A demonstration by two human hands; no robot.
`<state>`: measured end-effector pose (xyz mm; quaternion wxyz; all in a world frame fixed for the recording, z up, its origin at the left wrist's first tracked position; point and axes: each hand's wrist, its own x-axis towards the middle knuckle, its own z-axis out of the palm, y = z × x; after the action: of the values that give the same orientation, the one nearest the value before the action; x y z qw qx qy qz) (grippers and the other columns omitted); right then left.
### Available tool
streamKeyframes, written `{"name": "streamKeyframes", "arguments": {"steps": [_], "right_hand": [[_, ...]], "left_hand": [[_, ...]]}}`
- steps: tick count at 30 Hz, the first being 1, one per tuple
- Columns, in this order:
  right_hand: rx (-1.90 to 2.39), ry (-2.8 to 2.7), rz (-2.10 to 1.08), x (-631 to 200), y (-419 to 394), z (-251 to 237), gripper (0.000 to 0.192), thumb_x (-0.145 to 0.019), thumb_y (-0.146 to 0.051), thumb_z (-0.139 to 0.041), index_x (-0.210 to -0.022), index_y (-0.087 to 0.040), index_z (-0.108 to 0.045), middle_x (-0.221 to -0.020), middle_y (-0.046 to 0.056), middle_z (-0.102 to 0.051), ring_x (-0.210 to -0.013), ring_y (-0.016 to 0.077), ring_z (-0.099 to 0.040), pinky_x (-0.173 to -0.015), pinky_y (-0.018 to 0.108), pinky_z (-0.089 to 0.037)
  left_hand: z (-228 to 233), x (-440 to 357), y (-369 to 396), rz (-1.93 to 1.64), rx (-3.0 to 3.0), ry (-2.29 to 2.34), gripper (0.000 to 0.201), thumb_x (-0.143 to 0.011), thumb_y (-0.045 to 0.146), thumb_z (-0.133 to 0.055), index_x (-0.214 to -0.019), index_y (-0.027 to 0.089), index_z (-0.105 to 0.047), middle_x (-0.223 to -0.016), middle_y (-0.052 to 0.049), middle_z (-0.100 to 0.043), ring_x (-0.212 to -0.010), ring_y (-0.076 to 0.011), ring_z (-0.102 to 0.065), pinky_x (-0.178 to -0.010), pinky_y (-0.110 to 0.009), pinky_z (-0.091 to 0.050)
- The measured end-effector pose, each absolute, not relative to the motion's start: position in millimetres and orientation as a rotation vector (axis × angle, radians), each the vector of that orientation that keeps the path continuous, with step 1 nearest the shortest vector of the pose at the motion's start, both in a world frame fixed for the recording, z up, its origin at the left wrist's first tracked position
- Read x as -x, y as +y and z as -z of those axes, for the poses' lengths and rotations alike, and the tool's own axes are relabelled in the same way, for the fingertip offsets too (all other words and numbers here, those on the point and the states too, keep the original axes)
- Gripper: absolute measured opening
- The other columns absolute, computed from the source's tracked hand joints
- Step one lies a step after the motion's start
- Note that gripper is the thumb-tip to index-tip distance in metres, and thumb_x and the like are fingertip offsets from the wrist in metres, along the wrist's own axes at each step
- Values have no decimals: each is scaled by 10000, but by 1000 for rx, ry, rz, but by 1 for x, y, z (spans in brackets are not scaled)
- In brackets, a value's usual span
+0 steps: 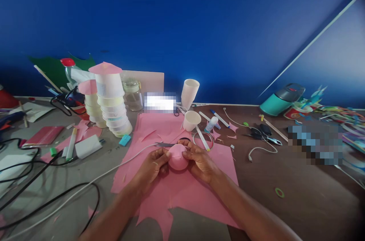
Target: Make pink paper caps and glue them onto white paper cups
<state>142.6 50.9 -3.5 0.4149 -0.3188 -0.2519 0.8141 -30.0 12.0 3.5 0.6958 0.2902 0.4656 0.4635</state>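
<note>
1. Two hands meet at table centre: left hand (152, 165) and right hand (201, 162) both grip a pink disc (178, 157), fingers curled round its opposite edges.
2. Disc sits between the palms, just above the pink sheet (176, 191); looks slightly domed, possibly being shaped into a cone. Cannot tell whether its underside touches the sheet.
3. Handling, judged: thin paper, very light, soft, creases easily. Best held at the rim with fingertips, light pressure only; a squeeze at the middle would dent it.
4. Scissors (165, 144) lie just behind the disc, blades pointing left, near the left fingertips; whether they touch is unclear.
5. Sheet has jagged cut edges; pink scraps lie scattered on it and beside it.
6. Beyond the hands: paper cup (191, 120) on its side, cup stack (189, 93) behind it, marker (202, 138) and glue bottle (211, 124) to the right.
7. Left rear: tower (112, 108) of cups, capped with a pink cone.
8. Far left: black cables (37, 180). Right: second scissors (265, 136), white cord (256, 149).
</note>
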Motion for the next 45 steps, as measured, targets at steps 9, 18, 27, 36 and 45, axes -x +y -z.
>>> {"name": "streamKeyframes", "arguments": {"steps": [9,18,27,36,45], "right_hand": [[726,-717,-2030,-141,51,4,375,-663,-291,-869,-971,-189,-681,-909,19,-714,-873,185,-636,-785,280,-480],[857,-1135,-1685,-139,42,10,362,-795,-366,-740,-1108,-230,-620,-1061,61,-679,-961,219,-642,-848,349,-520],[766,-2135,-395,-142,30,21,809,-859,-277,-629,-1545,-183,-209,-1536,230,-317,-1422,395,-348,-1082,606,-424],[716,-2016,-508,-144,34,20,630,-844,-183,-610,-1440,-209,-406,-1378,183,-527,-1308,342,-487,-1065,568,-441],[662,-747,-2041,-143,43,-16,436,-755,-593,-664,-874,-174,-687,-887,96,-711,-648,199,-611,-702,368,-509]], "left_hand": [[-2,30,14,-1085,-629,1063,556,-596,584,-861,-593,194,-463,-415,88,-403,-405,-46,-319,-449,-208,-215],[-3,32,13,-1166,-746,1143,534,-670,612,-801,-626,190,-475,-455,87,-409,-433,-53,-331,-451,-199,-226],[-5,30,10,-1123,-708,1065,531,-656,597,-822,-615,199,-473,-462,86,-404,-443,-68,-341,-454,-206,-282],[-10,29,9,-1088,-744,1024,512,-657,611,-814,-621,181,-538,-474,62,-458,-442,-78,-385,-468,-223,-315],[-18,31,9,-1197,-682,1028,494,-682,619,-787,-682,157,-614,-646,27,-553,-472,-67,-398,-467,-223,-358]]}}
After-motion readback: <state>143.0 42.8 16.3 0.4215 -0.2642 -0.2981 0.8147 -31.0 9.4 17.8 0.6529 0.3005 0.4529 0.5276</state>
